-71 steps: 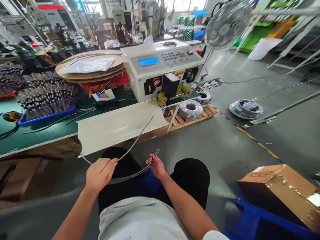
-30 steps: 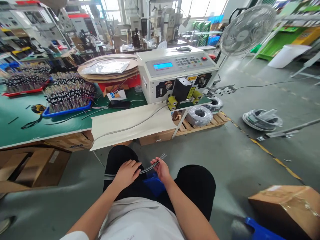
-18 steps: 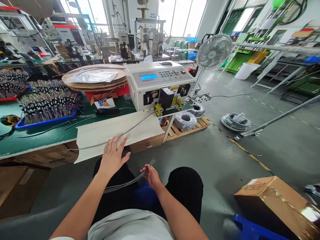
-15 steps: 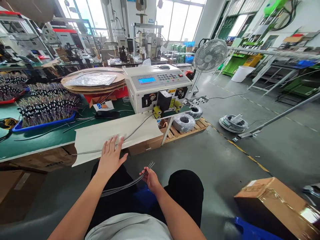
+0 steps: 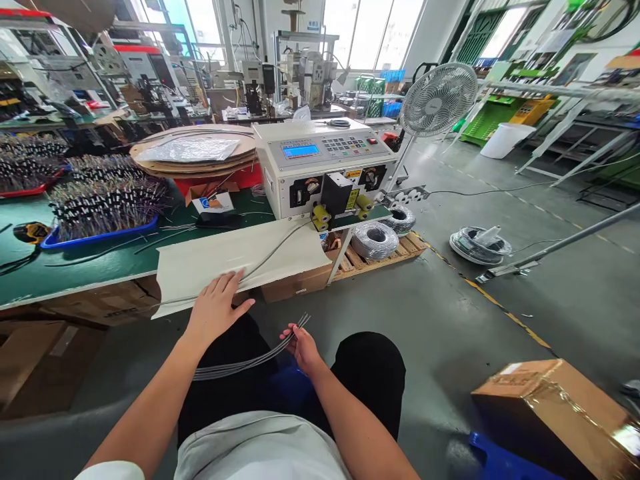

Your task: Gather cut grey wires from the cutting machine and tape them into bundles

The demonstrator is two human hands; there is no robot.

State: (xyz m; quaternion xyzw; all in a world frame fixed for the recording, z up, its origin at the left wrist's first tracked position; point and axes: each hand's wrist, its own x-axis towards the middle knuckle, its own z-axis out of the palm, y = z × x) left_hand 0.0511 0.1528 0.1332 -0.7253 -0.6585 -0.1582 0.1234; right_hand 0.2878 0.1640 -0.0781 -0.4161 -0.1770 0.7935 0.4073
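A grey cable [image 5: 277,249] runs from the yellow rollers of the white machine [image 5: 320,160] across a cream sheet [image 5: 190,267] at the table edge. My left hand [image 5: 216,305] lies over the cable at the sheet's lower edge, fingers stretched out and thumb apart. Over my lap, my right hand [image 5: 302,347] is closed around one end of a bundle of grey cables [image 5: 235,367]. The cut tips stick out just above its fingers, and the bundle curves left behind my left forearm.
Blue tray [image 5: 100,233] of wire pieces stands left on the green table. Cardboard discs [image 5: 195,160] lie beside the machine. Cable coils [image 5: 375,241] rest on a pallet. A fan [image 5: 439,100] stands behind right; a carton [image 5: 555,413] is at lower right.
My left hand has shifted slightly left and its fingers lie lower over the cable. My right hand keeps its hold on the bundle. The camera view has turned slightly.
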